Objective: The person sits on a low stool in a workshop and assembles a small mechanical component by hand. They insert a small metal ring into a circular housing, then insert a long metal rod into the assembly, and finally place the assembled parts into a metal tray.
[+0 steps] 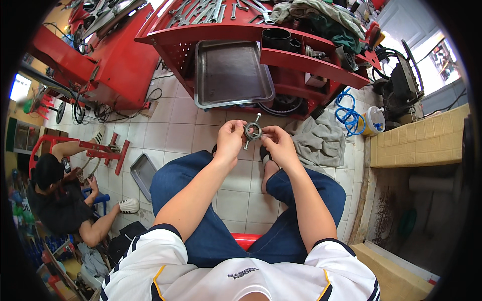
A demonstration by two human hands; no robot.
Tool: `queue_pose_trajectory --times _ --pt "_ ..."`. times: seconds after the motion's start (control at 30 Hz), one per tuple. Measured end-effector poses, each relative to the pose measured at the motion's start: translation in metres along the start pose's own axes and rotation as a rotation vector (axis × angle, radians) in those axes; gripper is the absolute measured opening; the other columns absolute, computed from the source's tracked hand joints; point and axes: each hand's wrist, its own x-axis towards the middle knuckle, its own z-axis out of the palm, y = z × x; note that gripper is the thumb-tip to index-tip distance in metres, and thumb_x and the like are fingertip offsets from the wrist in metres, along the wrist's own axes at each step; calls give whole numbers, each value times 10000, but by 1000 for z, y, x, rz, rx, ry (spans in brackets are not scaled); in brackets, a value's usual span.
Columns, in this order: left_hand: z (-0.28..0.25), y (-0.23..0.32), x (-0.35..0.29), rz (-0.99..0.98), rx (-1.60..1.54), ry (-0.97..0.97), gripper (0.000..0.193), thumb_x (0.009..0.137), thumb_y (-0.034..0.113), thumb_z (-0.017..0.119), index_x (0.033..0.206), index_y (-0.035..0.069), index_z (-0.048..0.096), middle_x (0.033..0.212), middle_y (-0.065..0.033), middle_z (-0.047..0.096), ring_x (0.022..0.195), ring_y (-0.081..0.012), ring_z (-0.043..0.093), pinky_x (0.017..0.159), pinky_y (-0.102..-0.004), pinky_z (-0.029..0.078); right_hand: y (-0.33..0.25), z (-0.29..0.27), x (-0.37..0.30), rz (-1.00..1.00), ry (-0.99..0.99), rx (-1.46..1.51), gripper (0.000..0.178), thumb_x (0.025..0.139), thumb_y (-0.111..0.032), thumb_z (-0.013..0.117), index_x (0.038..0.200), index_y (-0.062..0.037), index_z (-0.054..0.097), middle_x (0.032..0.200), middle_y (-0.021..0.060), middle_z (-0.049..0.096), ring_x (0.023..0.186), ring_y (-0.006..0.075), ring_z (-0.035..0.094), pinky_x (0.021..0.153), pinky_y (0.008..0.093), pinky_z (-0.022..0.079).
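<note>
At the left, a co-worker (60, 195) in dark clothing sits bent forward beside a red metal frame (118, 155); what that person's hands are busy with is too small to tell. A small grey tray (144, 173) lies on the tiled floor (233, 203) just right of them, and on the far left a big red machine (120, 70) stands with black cables trailing near its foot.

Toward the middle, far side, is a red tool cart (201, 33) with wrenches (213, 11) spread over its top and a large metal tray (233, 75) tilted at its front. Nearer, above the floor between the wearer's knees, the left hand (231, 143) is closed, thumb and fingers pinching the left edge of a metal ring (257, 135) — two bolts stick out of it, one to the far side, one to the near. The right hand (279, 148) grips the ring's right edge with its fingertips, the other fingers curled in.

Right of the hands a grey cloth (319, 143) lies crumpled on the floor; beyond it come a blue coiled hose (348, 118), a white-and-yellow bucket (374, 120) and — farther off — a black wheeled machine (401, 78).
</note>
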Motion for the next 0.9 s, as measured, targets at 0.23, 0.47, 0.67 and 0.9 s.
queue_pose_trajectory --times 0.23,0.47,0.67,0.9 --pt "3 7 -3 55 41 -65 233 1071 202 530 1122 -6 619 1009 -79 685 897 -137 686 765 -268 554 -32 10 -8 266 -86 275 294 997 -168 611 1245 -11 621 1096 59 679 978 143 650 822 279 548" --pt "9 12 -10 99 118 -199 292 1049 249 585 1131 -12 684 1038 -82 695 948 -144 680 771 -287 555 -13 6 -2 161 -63 364 213 1016 -119 582 1112 50 667 1032 64 687 940 127 663 831 290 580" --pt "10 20 -11 97 287 -37 585 1043 503 512 1281 -23 601 1200 -127 666 1092 -204 660 843 -365 559 -18 3 -3 71 55 384 183 1005 -110 601 1076 38 682 923 18 679 843 71 615 764 248 537" --pt "-3 11 1 -355 -133 -266 885 983 750 325 1363 -22 530 1206 -119 679 1160 -235 626 972 -418 500 -27 -2 -9 -95 -23 343 194 980 -87 635 1133 27 671 947 11 685 836 57 599 751 221 483"
